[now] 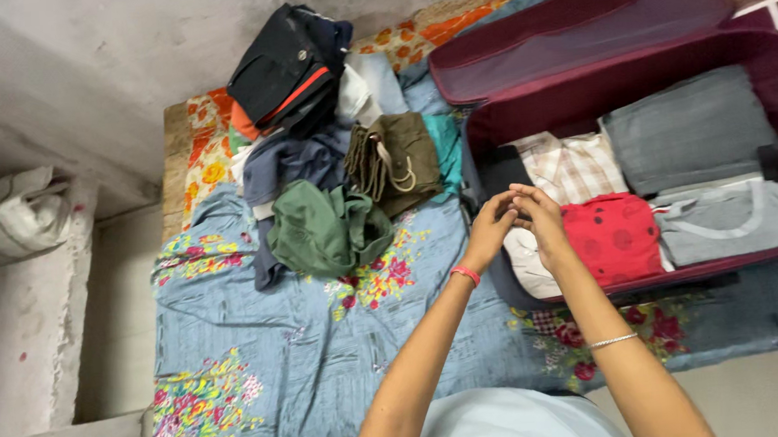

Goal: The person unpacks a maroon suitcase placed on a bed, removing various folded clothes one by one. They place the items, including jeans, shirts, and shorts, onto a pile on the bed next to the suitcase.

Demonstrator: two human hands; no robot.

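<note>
My left hand (490, 230) and my right hand (540, 220) meet fingertip to fingertip above the near left corner of an open maroon suitcase (581, 95). Neither hand visibly holds anything. Inside the suitcase lie folded clothes: a checked shirt (573, 167), a red dotted garment (611, 235), a grey folded piece (688, 129) and a light grey top (727, 222). A red band circles my left wrist and a thin silver bangle my right.
A pile of loose clothes lies on the blue floral bedsheet (261, 346): a green garment (326, 227), an olive folded piece (394, 159), dark navy clothes (291, 61). A white bag (19, 212) sits on a ledge at left.
</note>
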